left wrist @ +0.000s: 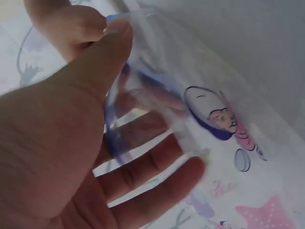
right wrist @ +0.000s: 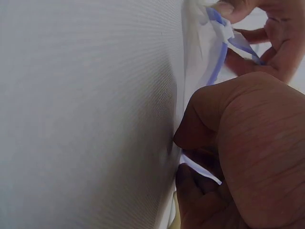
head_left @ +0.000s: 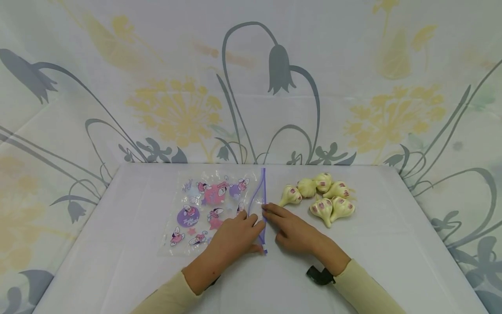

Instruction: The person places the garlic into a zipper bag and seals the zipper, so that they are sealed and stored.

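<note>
A clear zip bag point(head_left: 231, 226) printed with pink and purple cartoon figures lies flat, its purple zip edge point(head_left: 264, 187) facing right. My left hand point(head_left: 231, 237) holds the bag's mouth near its close end. In the left wrist view, the thumb is on the rim and the fingers show through the clear plastic. A pale zip slider point(right wrist: 228, 32) sits beside that hand. My right hand point(head_left: 294, 231) is low against the table at the middle of the zip edge, pinching it between thumb and fingers. The mouth gapes in the left wrist view.
Several garlic bulbs point(head_left: 322, 209), cream with purplish patches, lie in a cluster beyond and right of my right hand. A white cloth covers the table point(head_left: 392, 244). Flower-printed fabric point(head_left: 251, 109) stands behind and on both sides.
</note>
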